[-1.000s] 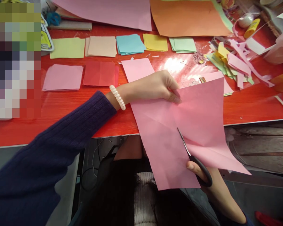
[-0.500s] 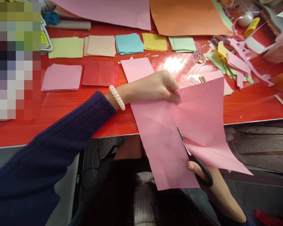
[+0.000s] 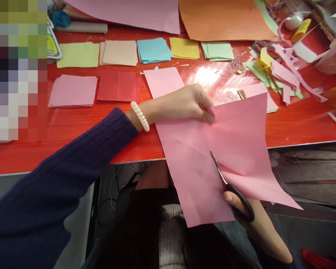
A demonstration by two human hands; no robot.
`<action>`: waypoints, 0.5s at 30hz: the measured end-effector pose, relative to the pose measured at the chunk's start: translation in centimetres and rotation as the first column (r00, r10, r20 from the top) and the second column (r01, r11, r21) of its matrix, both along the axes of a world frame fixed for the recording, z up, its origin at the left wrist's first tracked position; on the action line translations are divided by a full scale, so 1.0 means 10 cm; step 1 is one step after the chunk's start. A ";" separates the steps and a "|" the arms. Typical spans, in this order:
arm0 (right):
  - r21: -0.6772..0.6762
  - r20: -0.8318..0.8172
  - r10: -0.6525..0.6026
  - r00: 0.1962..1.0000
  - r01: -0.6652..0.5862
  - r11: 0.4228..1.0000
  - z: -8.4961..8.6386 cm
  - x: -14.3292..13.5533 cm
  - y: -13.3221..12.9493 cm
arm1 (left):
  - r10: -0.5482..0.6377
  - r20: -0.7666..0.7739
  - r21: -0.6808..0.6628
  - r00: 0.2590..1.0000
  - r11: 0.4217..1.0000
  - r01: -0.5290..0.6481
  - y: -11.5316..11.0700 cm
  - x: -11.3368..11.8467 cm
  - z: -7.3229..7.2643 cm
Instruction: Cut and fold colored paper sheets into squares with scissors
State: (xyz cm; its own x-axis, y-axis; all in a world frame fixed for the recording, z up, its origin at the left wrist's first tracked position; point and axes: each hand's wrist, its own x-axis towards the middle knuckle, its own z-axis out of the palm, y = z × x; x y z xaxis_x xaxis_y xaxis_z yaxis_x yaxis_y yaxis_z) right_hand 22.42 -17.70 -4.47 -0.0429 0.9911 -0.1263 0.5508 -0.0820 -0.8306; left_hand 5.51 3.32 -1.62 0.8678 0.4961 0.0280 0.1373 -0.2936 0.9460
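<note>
A large pink sheet of paper [image 3: 190,160] hangs over the table's front edge, cut partway up from its near side. Its upper edge is pinched between the thumb and fingers of my left hand [image 3: 194,104], just above the cut. Black-handled scissors [image 3: 240,203] sit in my right hand [image 3: 257,220], with the thumb through one loop. One blade shows on top of the paper, pointing up and away; the other blade is hidden below the sheet. The fingers of my right hand are partly covered by the paper and handle.
Cut paper stacks in green [image 3: 78,55], beige [image 3: 120,52], blue [image 3: 154,50], yellow [image 3: 184,48], pink [image 3: 72,90] and red [image 3: 117,86] lie on the red table [image 3: 128,145]. Pink [image 3: 128,15] and orange [image 3: 226,20] sheets lie behind. Scraps [image 3: 285,74] are heaped at right.
Both hands and the scissors hold almost the same place on the pink paper. The whole view has shifted very slightly.
</note>
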 end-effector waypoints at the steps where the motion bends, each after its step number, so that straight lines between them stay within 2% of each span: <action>1: -0.006 0.007 -0.011 1.000 0.011 1.000 0.00 0.00 0.00 | 0.000 -0.001 0.001 1.000 1.000 0.000 0.00 0.00 0.00; 5: -0.047 0.003 -0.057 0.998 0.058 0.997 0.01 -0.01 -0.02 | 0.005 0.001 0.005 1.000 1.000 -0.005 0.00 0.01 -0.01; 10: -0.098 -0.084 -0.027 0.996 0.018 0.995 -0.07 0.05 -0.03 | 0.012 -0.016 0.016 1.000 1.000 -0.012 0.00 0.01 0.00; 15: -0.077 -0.033 -0.033 0.999 0.031 0.997 -0.16 0.08 -0.06 | 0.004 -0.007 0.026 1.000 1.000 -0.004 0.00 0.02 0.00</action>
State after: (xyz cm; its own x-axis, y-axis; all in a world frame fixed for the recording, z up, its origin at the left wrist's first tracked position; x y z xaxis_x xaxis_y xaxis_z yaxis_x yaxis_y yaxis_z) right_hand 23.24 -18.33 -6.02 -0.0167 0.9795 -0.2006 0.5185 -0.1631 -0.8394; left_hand 5.66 3.35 -1.66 0.8663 0.4983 0.0351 0.1449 -0.3179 0.9370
